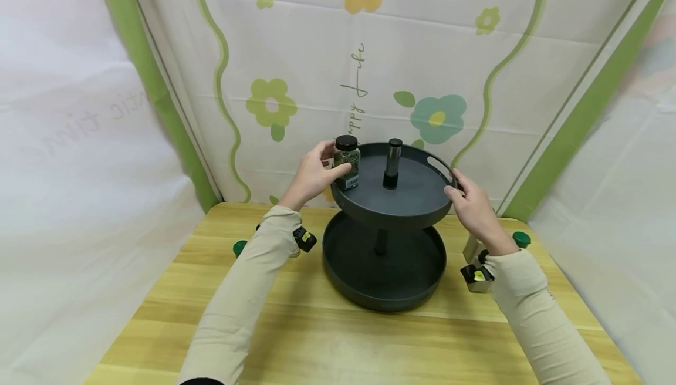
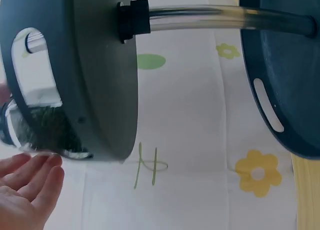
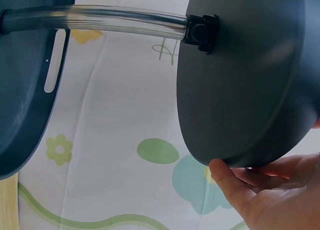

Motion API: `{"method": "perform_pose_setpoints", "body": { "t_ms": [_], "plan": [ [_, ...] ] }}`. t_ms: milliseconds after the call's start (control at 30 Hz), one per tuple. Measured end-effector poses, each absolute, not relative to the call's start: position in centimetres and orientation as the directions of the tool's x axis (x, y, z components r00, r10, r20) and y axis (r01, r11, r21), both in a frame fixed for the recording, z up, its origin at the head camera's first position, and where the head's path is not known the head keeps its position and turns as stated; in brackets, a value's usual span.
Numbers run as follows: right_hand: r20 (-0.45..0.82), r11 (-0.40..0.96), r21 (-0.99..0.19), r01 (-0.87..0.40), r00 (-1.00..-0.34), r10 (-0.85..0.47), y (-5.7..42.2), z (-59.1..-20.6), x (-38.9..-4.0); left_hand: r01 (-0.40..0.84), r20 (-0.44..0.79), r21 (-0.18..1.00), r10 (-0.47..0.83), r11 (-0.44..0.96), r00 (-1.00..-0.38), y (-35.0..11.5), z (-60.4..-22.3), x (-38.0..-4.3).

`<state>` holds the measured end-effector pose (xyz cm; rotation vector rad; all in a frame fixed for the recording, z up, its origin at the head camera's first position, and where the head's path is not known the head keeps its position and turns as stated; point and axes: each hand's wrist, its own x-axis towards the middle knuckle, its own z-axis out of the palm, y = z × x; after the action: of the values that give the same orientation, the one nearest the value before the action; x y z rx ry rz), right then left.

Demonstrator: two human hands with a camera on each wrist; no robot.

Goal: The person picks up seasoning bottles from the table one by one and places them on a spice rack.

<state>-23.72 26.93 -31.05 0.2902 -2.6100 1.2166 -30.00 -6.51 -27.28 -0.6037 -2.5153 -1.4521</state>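
A two-tier dark grey turntable tray stands on the table, with its upper tier (image 1: 412,200) above a wider-looking lower tier (image 1: 382,303). At the upper tier's left edge, my left hand (image 1: 314,176) holds a glass spice jar (image 1: 347,162) with a black lid and green flakes inside, thumb in front. The jar stands upright. In the left wrist view the jar (image 2: 47,130) shows partly behind the tray wall. My right hand (image 1: 475,209) grips the upper tier's right rim beside a cut-out handle. From below, that hand (image 3: 275,190) touches the tier's underside edge.
Green caps stick out past each forearm, one at left (image 1: 239,248) and one at right (image 1: 521,239). A beige container (image 1: 471,249) stands partly hidden behind the right wrist. A flower-patterned curtain (image 1: 317,50) hangs behind the wooden table (image 1: 338,350).
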Motion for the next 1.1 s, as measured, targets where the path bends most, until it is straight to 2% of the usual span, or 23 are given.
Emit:
{"method": "perform_pose_setpoints", "body": {
  "t_ms": [567, 900, 1100],
  "plan": [
    [0.300, 0.663, -0.697, -0.275, -0.951, -0.080, 26.4, -31.0, -23.3, 0.371, 0.289, 0.772, 0.236, 0.516, -0.928, -14.8, -31.9, -27.3],
    [0.315, 0.675, -0.690, -0.262, -0.948, -0.047, 26.7, -30.9, -22.2, 0.199, 0.159, 0.782, 0.120, 0.591, -0.980, -20.7, -36.4, -25.6],
    [0.336, 0.675, -0.681, -0.284, -0.940, -0.056, 26.8, -30.9, -22.2, 0.136, 0.110, 0.816, 0.080, 0.562, -0.991, -23.2, -39.0, -24.3]
  ]
}}
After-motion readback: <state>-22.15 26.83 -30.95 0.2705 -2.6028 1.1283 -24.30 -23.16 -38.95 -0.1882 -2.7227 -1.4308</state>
